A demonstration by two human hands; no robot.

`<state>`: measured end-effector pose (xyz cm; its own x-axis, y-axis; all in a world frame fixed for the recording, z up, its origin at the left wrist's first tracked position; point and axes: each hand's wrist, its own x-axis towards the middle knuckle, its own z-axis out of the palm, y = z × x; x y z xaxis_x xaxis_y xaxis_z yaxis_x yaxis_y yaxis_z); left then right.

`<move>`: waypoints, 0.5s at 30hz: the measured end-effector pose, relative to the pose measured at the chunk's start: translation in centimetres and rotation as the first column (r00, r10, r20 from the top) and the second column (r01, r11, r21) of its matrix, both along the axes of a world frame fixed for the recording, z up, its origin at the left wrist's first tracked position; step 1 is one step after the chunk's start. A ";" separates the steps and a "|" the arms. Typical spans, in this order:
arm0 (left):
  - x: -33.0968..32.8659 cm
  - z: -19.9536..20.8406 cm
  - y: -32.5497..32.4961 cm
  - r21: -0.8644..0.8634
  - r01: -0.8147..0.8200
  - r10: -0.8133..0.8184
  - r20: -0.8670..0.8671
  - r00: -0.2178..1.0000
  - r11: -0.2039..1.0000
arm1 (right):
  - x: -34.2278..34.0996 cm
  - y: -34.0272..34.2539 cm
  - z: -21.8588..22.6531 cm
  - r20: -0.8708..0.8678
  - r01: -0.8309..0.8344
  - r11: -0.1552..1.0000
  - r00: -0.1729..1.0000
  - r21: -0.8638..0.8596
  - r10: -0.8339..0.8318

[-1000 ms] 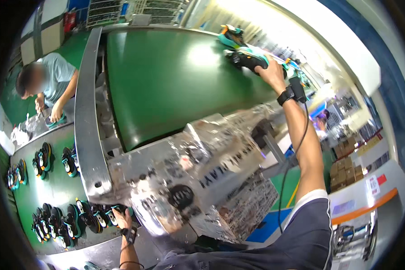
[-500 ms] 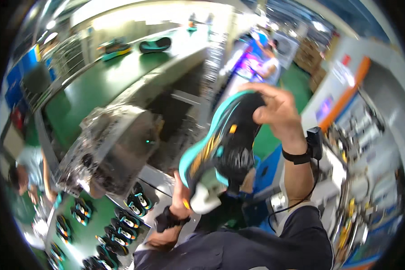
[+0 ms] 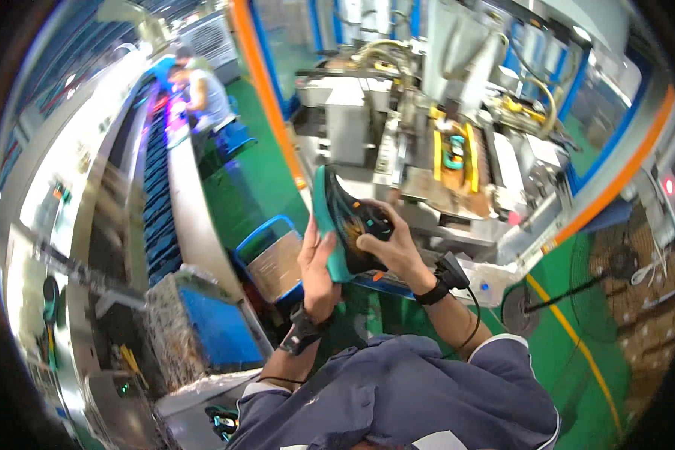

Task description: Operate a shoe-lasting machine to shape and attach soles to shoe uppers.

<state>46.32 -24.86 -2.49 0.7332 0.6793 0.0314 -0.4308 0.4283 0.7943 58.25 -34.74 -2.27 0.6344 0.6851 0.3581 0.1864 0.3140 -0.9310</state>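
Observation:
Between my hands is a black shoe [image 3: 346,229] with a teal sole and orange accents, tilted with its sole side toward the left. My left hand [image 3: 319,264] is closed against the teal sole near its lower end. My right hand [image 3: 397,246] grips the black upper from the right, thumb pressed on it. Beyond the shoe stands a machine [image 3: 350,124] with metal blocks and hoses. A teal and black shoe-like piece [image 3: 454,152] sits between yellow bars inside it.
An orange-edged frame [image 3: 266,97] borders the machine. To the left runs a conveyor [image 3: 195,206] with a dark ribbed strip, and a person [image 3: 206,97] works at its far end. A blue-rimmed cart [image 3: 274,266] stands nearby. A fan [image 3: 607,270] is at the right.
My view has turned right, from the green conveyor with shoes to the machine. The shoe is still in both hands, now more upright, and my right hand has shifted onto its upper.

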 end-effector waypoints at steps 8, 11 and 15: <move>21.4 -4.9 -6.5 0.064 0.376 -0.335 -0.335 0.881 0.924 | 14.9 -14.6 -4.9 -0.243 0.547 0.821 0.784 -0.166 -0.571; 30.9 -9.6 -4.0 0.141 0.448 -0.378 -0.353 0.856 0.883 | 17.8 -17.9 -3.4 -0.246 0.640 0.756 0.717 -0.138 -0.652; 44.5 -16.4 -1.5 0.710 0.298 0.172 -0.509 0.843 0.638 | 20.5 -21.6 -3.2 -0.184 0.743 0.651 0.626 -0.156 -0.758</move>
<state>90.78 -26.36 -18.92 0.8350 0.5359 0.1248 0.1193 -0.3976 0.9098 78.73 -56.34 -5.52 0.9910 -0.0487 0.1244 0.1287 0.0995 -0.9867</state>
